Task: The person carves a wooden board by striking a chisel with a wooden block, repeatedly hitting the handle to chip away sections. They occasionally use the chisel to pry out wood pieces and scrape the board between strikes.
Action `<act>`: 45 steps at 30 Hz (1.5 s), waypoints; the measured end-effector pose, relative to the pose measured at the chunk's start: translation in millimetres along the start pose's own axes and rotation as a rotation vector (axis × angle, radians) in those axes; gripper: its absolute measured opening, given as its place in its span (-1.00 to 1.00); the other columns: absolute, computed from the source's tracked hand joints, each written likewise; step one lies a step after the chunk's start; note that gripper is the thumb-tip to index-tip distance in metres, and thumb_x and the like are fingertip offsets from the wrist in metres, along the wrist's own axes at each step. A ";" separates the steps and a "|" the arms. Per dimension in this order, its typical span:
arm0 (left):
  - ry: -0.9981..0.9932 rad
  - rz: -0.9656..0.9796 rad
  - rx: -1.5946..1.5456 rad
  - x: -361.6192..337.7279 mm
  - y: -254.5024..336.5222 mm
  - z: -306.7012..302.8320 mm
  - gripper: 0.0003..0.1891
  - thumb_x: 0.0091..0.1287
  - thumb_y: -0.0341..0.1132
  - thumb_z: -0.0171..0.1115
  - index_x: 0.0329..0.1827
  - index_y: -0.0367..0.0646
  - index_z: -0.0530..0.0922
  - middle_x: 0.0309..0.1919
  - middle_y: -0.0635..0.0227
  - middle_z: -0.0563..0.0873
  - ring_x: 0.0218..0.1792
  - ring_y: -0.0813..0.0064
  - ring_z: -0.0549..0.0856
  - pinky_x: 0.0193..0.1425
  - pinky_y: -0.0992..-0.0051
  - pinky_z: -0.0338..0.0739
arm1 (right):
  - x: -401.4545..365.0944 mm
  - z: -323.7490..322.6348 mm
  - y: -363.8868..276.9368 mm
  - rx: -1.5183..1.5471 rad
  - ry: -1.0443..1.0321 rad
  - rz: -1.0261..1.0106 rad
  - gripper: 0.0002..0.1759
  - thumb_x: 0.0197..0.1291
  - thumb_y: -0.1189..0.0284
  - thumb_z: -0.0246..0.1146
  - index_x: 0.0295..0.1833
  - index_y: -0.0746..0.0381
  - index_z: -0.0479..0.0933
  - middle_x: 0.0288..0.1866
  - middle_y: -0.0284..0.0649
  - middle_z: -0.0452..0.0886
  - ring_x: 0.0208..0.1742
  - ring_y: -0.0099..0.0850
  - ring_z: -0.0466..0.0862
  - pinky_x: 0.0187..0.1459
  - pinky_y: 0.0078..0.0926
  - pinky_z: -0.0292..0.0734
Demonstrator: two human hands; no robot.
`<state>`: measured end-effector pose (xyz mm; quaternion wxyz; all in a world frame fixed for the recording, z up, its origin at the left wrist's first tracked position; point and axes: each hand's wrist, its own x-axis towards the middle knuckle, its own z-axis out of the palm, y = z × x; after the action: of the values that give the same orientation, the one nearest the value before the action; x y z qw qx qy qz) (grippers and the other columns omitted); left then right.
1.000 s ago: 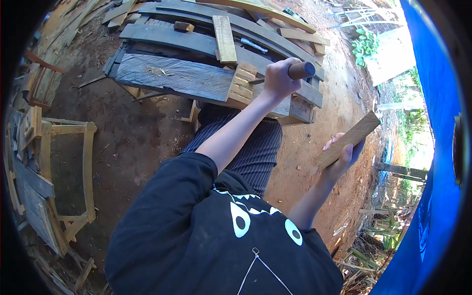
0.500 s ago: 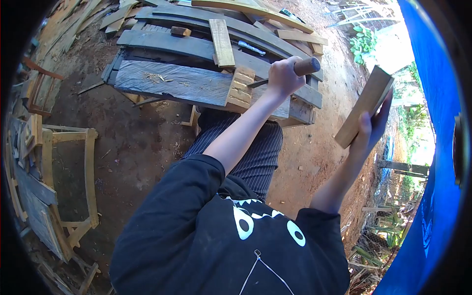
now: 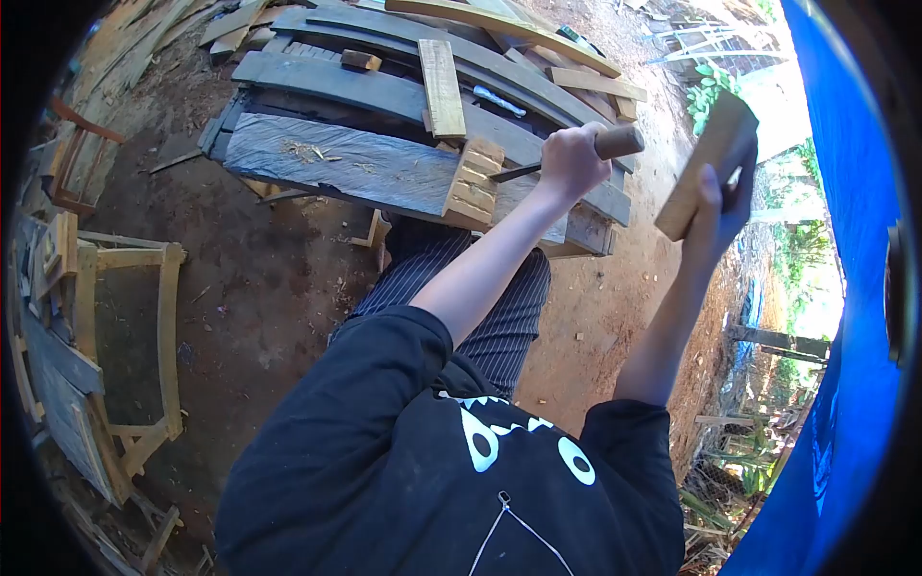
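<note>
My left hand is wrapped round a chisel, its wooden handle sticking out past the thumb side. The chisel's dark blade points left, its tip against or close to a notched wooden piece with several cuts across it. That piece lies across a thick grey beam on the bench. Off to the right, my right hand grips a thick wooden block, raised in the air and apart from the chisel handle.
Pale wood shavings lie on the beam. Behind the notched piece are a short board, a small wood block and a clear plastic-looking object. Wooden frames stand at left; a blue tarp hangs at right.
The block in my right hand has risen and tilted. My left hand and the chisel appear slightly further right, with the whole bench shifted a little in view.
</note>
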<state>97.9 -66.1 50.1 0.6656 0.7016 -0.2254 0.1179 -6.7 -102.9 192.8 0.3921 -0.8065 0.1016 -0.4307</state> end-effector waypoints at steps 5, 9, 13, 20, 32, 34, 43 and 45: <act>-0.021 -0.057 0.012 7.0 2.7 0.5 -0.89 0.00 -0.41 0.24 -0.39 -0.08 0.67 -0.53 0.12 0.68 -0.42 0.10 0.70 -0.29 0.25 0.61 | -4.9 -10.4 -6.8 -0.063 0.019 0.023 -0.11 0.02 0.37 0.33 0.45 0.35 0.08 0.21 0.01 0.42 0.09 -0.35 0.52 0.10 -0.47 0.39; -0.003 -0.065 0.030 9.2 3.0 -1.5 -0.87 0.00 -0.41 0.24 -0.37 -0.08 0.67 -0.51 0.12 0.69 -0.40 0.10 0.70 -0.26 0.25 0.61 | -11.2 -13.3 4.0 -0.100 0.015 0.050 -0.10 0.02 0.37 0.33 0.45 0.35 0.07 0.22 0.01 0.42 0.11 -0.34 0.51 0.13 -0.47 0.37; 0.007 -0.074 0.038 12.9 4.5 2.2 -0.86 0.00 -0.41 0.24 -0.36 -0.09 0.68 -0.49 0.11 0.69 -0.38 0.10 0.71 -0.23 0.25 0.61 | -12.8 -15.2 6.6 -0.067 0.031 0.084 -0.09 0.02 0.34 0.33 0.45 0.37 0.07 0.25 0.02 0.39 0.14 -0.32 0.49 0.16 -0.45 0.35; -0.002 -0.094 0.042 16.6 3.5 -0.4 -0.85 -0.08 -0.38 0.29 -0.39 -0.10 0.64 -0.53 0.14 0.70 -0.40 0.15 0.72 -0.21 0.28 0.62 | -14.6 -15.6 6.4 -0.107 0.046 0.057 -0.08 0.01 0.30 0.33 0.44 0.37 0.09 0.22 0.02 0.41 0.12 -0.32 0.50 0.14 -0.45 0.36; -0.032 0.032 -0.026 -6.8 3.7 0.5 -0.87 -0.01 -0.39 0.25 -0.37 -0.12 0.66 -0.52 0.13 0.69 -0.43 0.14 0.71 -0.31 0.31 0.61 | -20.1 -17.2 -1.9 -0.040 0.038 0.063 -0.08 0.00 0.25 0.31 0.44 0.36 0.10 0.12 0.05 0.47 0.03 -0.34 0.54 0.06 -0.44 0.43; -0.008 0.037 -0.025 -6.5 3.7 -1.2 -0.87 -0.01 -0.38 0.26 -0.38 -0.13 0.66 -0.52 0.13 0.69 -0.43 0.14 0.71 -0.32 0.31 0.61 | -34.5 -6.3 16.9 -0.168 -0.011 0.113 -0.04 -0.04 0.18 0.34 0.44 0.35 0.11 0.08 0.10 0.49 0.05 -0.32 0.55 0.04 -0.42 0.46; 0.031 0.100 -0.046 -13.3 1.6 -5.9 -0.89 0.00 -0.36 0.29 -0.38 -0.11 0.65 -0.54 0.14 0.68 -0.46 0.16 0.71 -0.37 0.33 0.61 | -42.7 -3.2 2.8 -0.138 -0.030 0.087 -0.08 -0.03 0.25 0.35 0.43 0.32 0.12 -0.04 0.03 0.56 -0.18 -0.38 0.64 -0.20 -0.50 0.55; 0.001 0.100 -0.053 -13.0 4.6 -10.6 -0.89 0.00 -0.36 0.29 -0.38 -0.10 0.65 -0.55 0.14 0.68 -0.46 0.16 0.71 -0.37 0.33 0.60 | -40.9 7.6 18.5 -0.543 -0.270 -0.075 -0.08 -0.02 0.23 0.34 0.43 0.31 0.12 0.01 0.10 0.56 -0.11 -0.28 0.65 -0.10 -0.38 0.56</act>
<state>85.8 -53.6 49.0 0.6773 0.6716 -0.2629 0.1454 -22.6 -90.6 151.9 0.1560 -0.9350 0.1299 -0.2909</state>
